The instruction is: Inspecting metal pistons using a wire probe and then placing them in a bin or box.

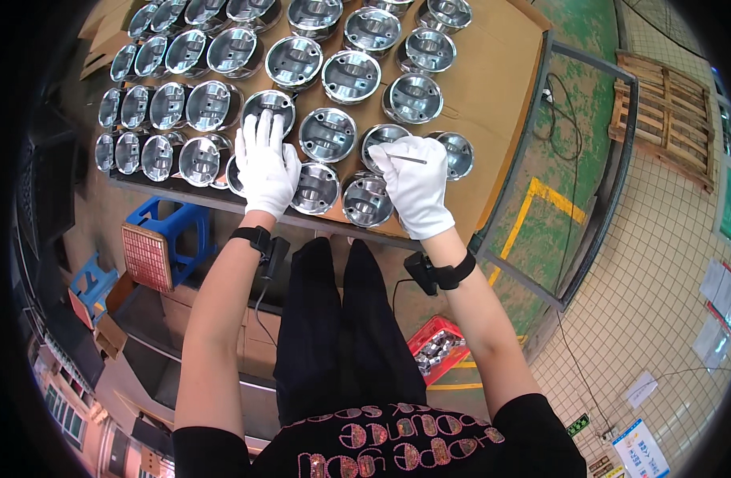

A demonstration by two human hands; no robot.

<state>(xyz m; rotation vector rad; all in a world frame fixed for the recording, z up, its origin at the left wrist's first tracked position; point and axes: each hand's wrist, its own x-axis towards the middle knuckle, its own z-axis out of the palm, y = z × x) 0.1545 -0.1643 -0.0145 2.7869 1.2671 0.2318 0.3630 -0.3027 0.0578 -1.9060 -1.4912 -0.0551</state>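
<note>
Black shirt fabric (381, 450) with pink lettering lies nearest, and beyond it dark trousers (310, 350). Leftmost, a blue stool (192, 231) stands by the cardboard-topped desk (501, 88). The gloved left hand (267, 169) rests with its fingers slightly apart on a shiny piston (273, 102), not clamped round it. Farther right, another piston (381, 135) sits on the desk, partly under the gloved right hand (416, 182), whose fingers are closed on a thin rod (410, 160). The rod's long axis runs nearly left to right, its right end slightly nearer the body; both pistons' hollow ends face up. Probably single pistons are being worked or checked; the next move seems to call for a steady piston and controlled aim.
</note>
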